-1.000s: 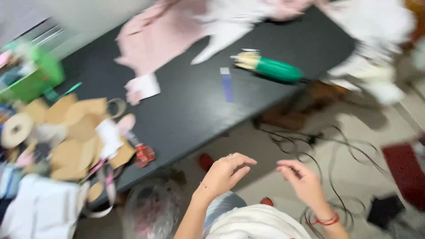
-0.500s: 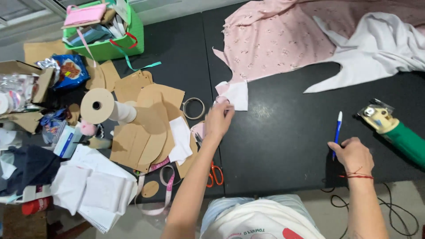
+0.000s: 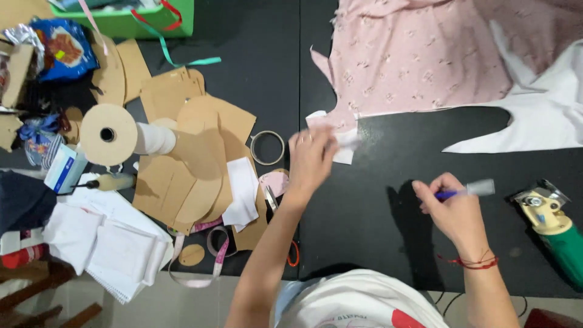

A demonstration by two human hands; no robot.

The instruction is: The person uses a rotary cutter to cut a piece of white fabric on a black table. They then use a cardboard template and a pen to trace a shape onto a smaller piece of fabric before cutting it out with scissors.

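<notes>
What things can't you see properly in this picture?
- Head view: the left hand is motion-blurred, so its grip on the small white piece is unclear.
- The orange-handled scissors are mostly hidden by the left forearm.
- The green cutting tool is cut off by the right edge.

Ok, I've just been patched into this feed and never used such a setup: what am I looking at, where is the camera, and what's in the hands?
There is no machine here: one camera on a person's head looks straight down at their own two bare hands over a black table. The left hand reaches to a small white piece of cloth at the edge of a pink patterned fabric; it is blurred, so the grip is unclear. The right hand, with a red thread at the wrist, holds a blue pen. Left of the hands lie brown cardboard patterns, a big spool, a tape ring and folded white cloth. At the far right sits a green electric cutter.
</notes>
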